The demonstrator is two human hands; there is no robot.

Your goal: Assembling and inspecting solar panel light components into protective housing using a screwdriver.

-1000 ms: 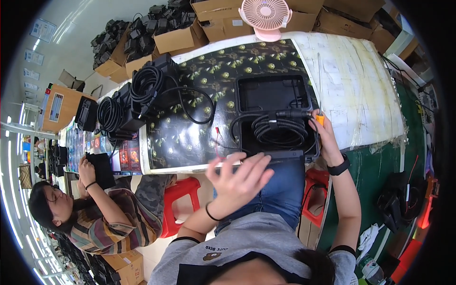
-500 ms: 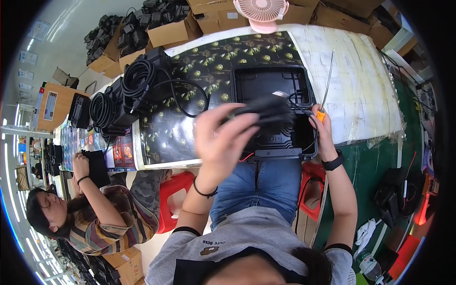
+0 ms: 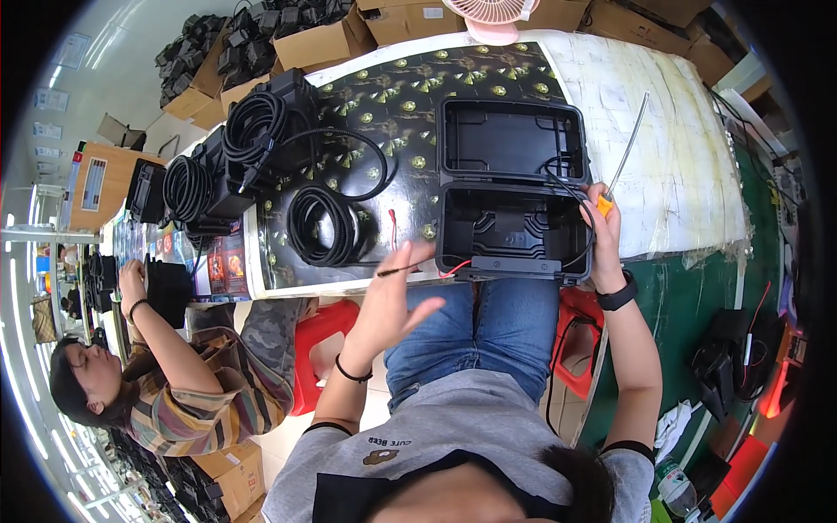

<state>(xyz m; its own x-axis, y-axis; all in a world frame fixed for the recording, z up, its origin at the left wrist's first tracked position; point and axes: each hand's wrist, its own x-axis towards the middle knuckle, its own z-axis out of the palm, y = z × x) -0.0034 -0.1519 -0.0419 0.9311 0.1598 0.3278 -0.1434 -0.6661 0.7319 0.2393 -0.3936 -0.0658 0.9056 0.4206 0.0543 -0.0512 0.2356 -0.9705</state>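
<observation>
A black plastic box [image 3: 462,213] lies open before me at the table's front edge, its hinged lid [image 3: 514,144] folded back on the far side. My right hand [image 3: 604,240] is closed around the orange handle of a screwdriver [image 3: 626,150] at the box's right edge, shaft pointing away. A thin black cable runs from the box beside that hand. My left hand [image 3: 388,301], fingers stretched and thumb apart, is just left of the box. Red and black wires [image 3: 455,268] come out of the box's front left corner toward its fingers. Further left lies a coiled black cable [image 3: 321,228].
More black boxes with coiled cables [image 3: 255,131] stand at the table's left. A pink fan [image 3: 493,26] sits at the far edge, with cartons [image 3: 323,44] behind. To my left a co-worker [image 3: 174,375] sits with hands at a black box.
The dark bundle that was by my left hand over the box is gone from there; a coiled cable now lies on the table to the left. My left hand has drawn back toward me.
</observation>
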